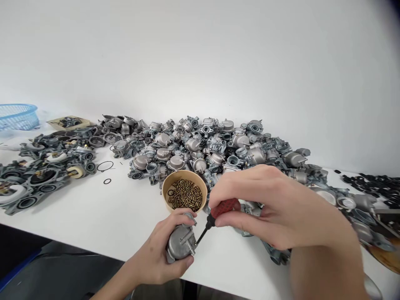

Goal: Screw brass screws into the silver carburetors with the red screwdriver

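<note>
My left hand [162, 252] is wrapped round a grey metal carburetor [180, 242], holding it above the front edge of the table with its rounded bowl facing up. In my right hand [259, 204] is a screwdriver [226, 207] with a red and black handle. Its thin shaft slants down to the left, and the tip meets the right side of the carburetor, by the bowl's edge. Whether a screw sits under the tip is too small to tell. Just behind the carburetor stands a round tan tub [165, 198] of small brass-coloured screws [187, 195].
A heap of carburetors [193, 145] runs along the wall. Open carburetor bodies [46, 171] with white and cream floats lie at the left, near black rubber rings [105, 166]. A blue basket [18, 116] stands far left. Small black parts [371, 187] lie at the right.
</note>
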The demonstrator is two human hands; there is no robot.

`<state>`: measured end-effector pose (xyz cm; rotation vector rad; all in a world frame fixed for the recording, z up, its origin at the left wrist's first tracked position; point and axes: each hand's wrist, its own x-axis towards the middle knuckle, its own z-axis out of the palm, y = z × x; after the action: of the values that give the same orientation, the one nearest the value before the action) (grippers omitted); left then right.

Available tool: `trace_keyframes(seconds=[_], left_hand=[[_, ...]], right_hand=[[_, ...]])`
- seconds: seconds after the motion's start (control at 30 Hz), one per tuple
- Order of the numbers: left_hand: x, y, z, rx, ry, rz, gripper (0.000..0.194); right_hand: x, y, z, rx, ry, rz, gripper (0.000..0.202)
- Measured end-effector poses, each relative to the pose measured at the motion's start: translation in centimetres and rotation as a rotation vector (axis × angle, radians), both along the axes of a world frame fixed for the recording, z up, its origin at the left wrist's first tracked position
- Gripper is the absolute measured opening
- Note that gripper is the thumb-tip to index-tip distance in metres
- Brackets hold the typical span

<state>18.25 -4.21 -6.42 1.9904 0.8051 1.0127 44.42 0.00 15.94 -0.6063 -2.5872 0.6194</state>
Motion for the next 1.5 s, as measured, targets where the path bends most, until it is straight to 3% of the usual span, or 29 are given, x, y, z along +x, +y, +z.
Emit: trace_keyframes(seconds=[1.5], left_hand=[[-0.08,-0.05,-0.42,0.019,0.040,0.019,0.056]], right_hand=[[-0.24,0.64,-0.19,0.002,-0.044,0.000,0.009]])
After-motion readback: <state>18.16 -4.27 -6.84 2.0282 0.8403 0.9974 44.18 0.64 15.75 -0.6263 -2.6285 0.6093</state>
